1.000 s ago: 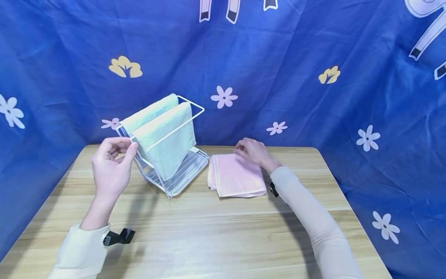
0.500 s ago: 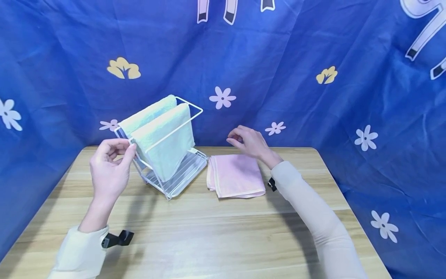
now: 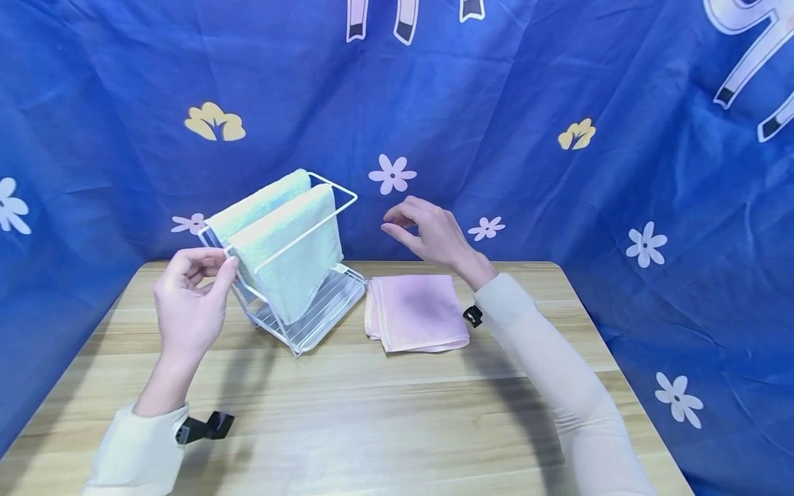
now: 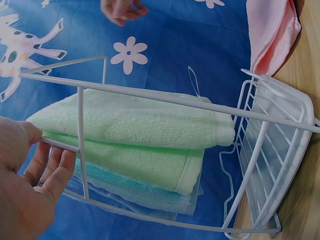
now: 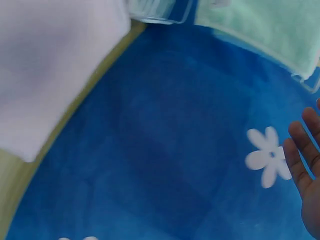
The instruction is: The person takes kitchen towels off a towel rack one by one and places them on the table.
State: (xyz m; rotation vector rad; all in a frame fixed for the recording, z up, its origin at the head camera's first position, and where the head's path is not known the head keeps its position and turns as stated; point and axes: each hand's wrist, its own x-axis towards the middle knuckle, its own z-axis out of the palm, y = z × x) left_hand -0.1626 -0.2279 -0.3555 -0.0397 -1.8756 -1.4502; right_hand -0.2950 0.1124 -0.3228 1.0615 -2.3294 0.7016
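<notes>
My left hand [image 3: 189, 303] pinches the upper corner of a white wire drying rack [image 3: 335, 296], thumb and fingers about one of its wires. Over the rack's bars hangs a pale green towel [image 4: 150, 120], and beside it in the left wrist view is a light blue towel [image 4: 135, 180]. My right hand [image 3: 434, 238] is in the air, right of the rack, fingers loosely bent and holding nothing. Below it a folded pink towel [image 3: 418, 313] lies flat on the table, close to the rack's base.
The wooden table [image 3: 347, 420] carries the rack and the pink towel near its back edge. A blue curtain [image 3: 322, 89] printed with flowers and animal legs hangs behind and at both sides. Each wrist wears a small black camera mount [image 3: 207, 427].
My right hand has risen from the pink towel and moved left towards the rack. My left hand keeps its grip on the rack; the pink towel lies in place.
</notes>
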